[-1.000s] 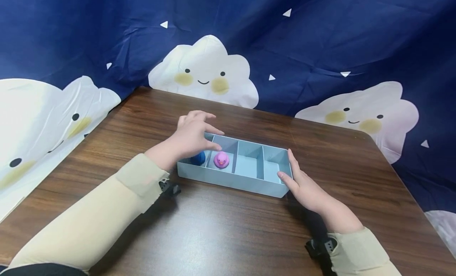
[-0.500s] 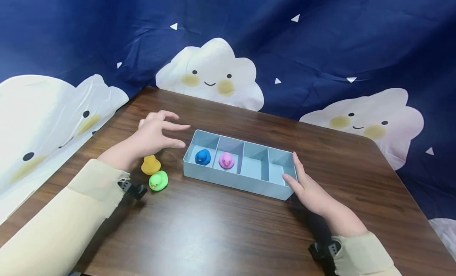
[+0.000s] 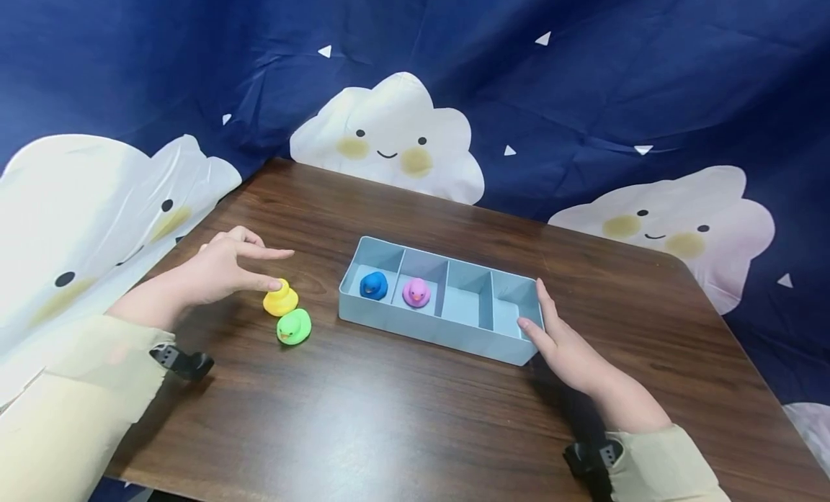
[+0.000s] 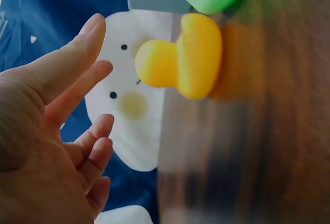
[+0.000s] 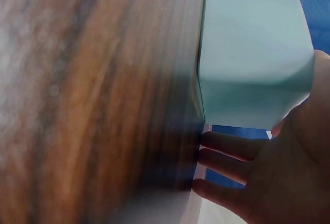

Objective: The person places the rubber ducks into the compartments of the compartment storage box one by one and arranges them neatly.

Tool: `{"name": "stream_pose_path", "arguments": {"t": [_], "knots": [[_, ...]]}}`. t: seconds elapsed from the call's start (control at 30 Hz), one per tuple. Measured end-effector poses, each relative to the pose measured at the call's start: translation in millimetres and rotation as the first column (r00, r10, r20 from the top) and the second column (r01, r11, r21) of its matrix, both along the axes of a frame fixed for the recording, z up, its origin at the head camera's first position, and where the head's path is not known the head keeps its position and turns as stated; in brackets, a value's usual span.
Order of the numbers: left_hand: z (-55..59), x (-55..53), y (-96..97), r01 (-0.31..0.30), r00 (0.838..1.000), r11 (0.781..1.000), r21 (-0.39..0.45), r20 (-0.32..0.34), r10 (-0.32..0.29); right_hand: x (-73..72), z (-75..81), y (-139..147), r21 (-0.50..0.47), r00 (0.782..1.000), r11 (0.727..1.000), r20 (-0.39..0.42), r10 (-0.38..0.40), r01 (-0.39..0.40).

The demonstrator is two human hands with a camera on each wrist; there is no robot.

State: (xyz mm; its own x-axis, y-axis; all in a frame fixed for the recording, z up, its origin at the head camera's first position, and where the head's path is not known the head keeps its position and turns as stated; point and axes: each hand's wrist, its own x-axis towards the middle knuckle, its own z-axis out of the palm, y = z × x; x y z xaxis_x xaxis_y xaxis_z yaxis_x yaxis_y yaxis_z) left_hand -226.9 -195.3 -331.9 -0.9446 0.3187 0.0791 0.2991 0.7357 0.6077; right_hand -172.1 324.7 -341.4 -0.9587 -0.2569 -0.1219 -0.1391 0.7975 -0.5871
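A light blue box (image 3: 434,332) with a row of compartments sits mid-table in the head view. Its leftmost compartment has a blue rubber duck (image 3: 373,286); a pink rubber duck (image 3: 416,293) occupies the one beside it. My right hand (image 3: 573,352) holds the box's right end, thumb over the rim, other fingers along the outside. Left of the box, a yellow rubber duck (image 3: 279,300) stands just behind a green rubber duck (image 3: 295,328). Spread and holding nothing, my left hand (image 3: 214,271) hovers by the yellow duck, the thumb overlapping its head in the head view.
Brown wood-grain table (image 3: 402,430) lies under everything. Behind it hangs a dark blue cloth (image 3: 583,70) printed with white smiling clouds. Both wrists carry small black devices on straps.
My left hand has moved left from over the box to beside the yellow duck, uncovering the blue duck. Both loose ducks have come into view. The right hand keeps its hold.
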Motion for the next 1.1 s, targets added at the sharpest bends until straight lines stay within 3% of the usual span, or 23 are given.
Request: {"name": "stream_pose_path", "arguments": {"t": [0.43,0.8,1.1], "knots": [[-15.1,1.7,-7.4,0.046,0.996,0.999,-0.02,0.08,-0.044,0.7,0.5,1,-0.013,1.0,1.0,0.01,-0.008,0.008],[-20.1,1.3,-6.2,0.03,1.0,0.999,-0.042,0.006,-0.03,1.4,0.2,1,-0.012,1.0,1.0,0.016,-0.01,0.011],[-19.1,0.7,-3.6,-0.018,1.0,0.999,-0.038,-0.022,0.018,0.2,0.3,1,-0.015,1.0,1.0,0.015,-0.006,0.006]]}}
